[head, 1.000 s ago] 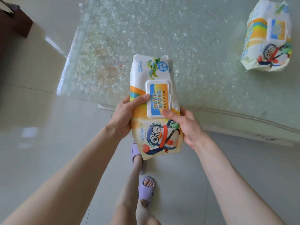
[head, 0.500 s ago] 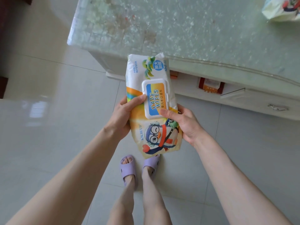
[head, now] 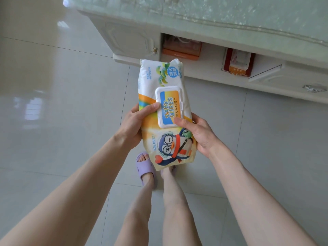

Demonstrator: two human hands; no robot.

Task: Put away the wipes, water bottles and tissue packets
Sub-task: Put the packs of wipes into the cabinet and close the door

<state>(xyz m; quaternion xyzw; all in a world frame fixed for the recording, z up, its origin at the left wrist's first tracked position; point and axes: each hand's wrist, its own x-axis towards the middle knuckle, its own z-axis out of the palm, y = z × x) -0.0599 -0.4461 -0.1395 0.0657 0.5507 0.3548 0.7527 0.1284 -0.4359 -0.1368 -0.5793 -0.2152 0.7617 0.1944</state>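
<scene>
— Where is the pack of wipes (head: 165, 139)?

— In the air in front of the desk (head: 230, 13), below the edge of its pale green top and on the person's side of it. It touches neither the desk nor the floor (head: 62, 121). Its far end points toward the desk's open shelf (head: 209, 50).

— Who has hold of it?

— Both hands. The left hand (head: 134, 125) grips the left edge, thumb laid across the front up to the white flip lid (head: 169, 107). The right hand (head: 198, 134) grips the right edge, thumb tip pressing on the lid's near corner. The fingers of both hands are curled round behind the pack and hidden, so only the thumbs show on its face.

— Which way does it face?

— Lid and penguin picture up toward the camera, the long side running away from the person toward the desk, the lid shut flat.

— What is in the desk itself?

— In the open shelf an orange box (head: 181, 54) lies at the left end and a red box (head: 237, 63) further right, the two apart. Left of the shelf is a closed cabinet door (head: 127, 41) with a small knob.

— And under the pack?

— Glossy tiled floor, and a foot in a purple slipper (head: 144, 167), on the side of the pack away from the desk. The other foot is mostly hidden behind the pack.
</scene>
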